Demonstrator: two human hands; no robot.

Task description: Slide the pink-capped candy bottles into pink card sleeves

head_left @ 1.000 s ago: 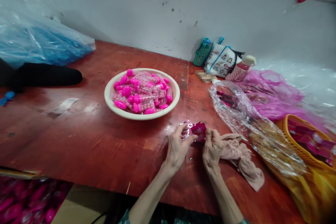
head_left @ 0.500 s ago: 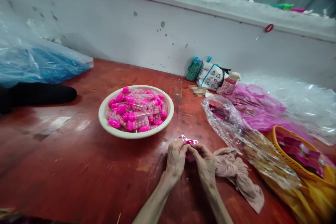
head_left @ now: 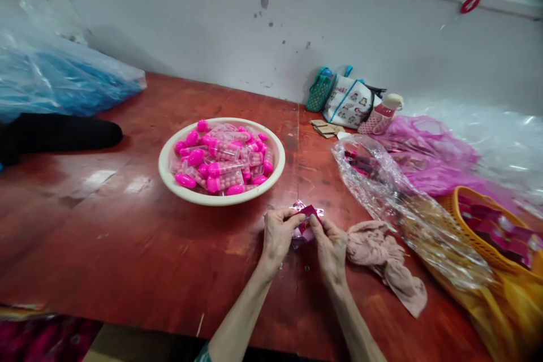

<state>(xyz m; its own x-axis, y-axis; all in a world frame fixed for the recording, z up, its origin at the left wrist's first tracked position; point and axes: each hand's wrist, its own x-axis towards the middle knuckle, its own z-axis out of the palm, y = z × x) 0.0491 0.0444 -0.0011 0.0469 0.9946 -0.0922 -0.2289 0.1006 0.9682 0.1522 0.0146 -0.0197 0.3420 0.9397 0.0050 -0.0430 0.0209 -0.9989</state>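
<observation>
Both hands meet over the red table [head_left: 139, 254], in front of the bowl. My left hand [head_left: 278, 237] pinches the left side of a small shiny magenta packet [head_left: 306, 226]. The fingers of my right hand [head_left: 330, 246] are closed on its right side. A dark magenta flap stands up between my thumbs; the packet's lower part is partly hidden. Ahead to the left sits a cream bowl [head_left: 167, 184] heaped with clear tubes [head_left: 224, 167] that have bright pink caps and pale pink beads inside. A crumpled beige cloth [head_left: 382, 260] lies just right of my right hand.
At right are a yellow basket [head_left: 460, 218] of magenta packets, a clear plastic bag [head_left: 407, 209] and pink plastic [head_left: 436, 147]. A patterned bag [head_left: 348, 102] and a bottle [head_left: 384, 113] stand by the wall. Far left lie a blue-filled plastic bag [head_left: 72, 76] and a black-sleeved arm [head_left: 63, 133].
The view has tilted down, showing the table's front edge. My hands have moved slightly apart, and the packet's dark flap now stands raised between them.
</observation>
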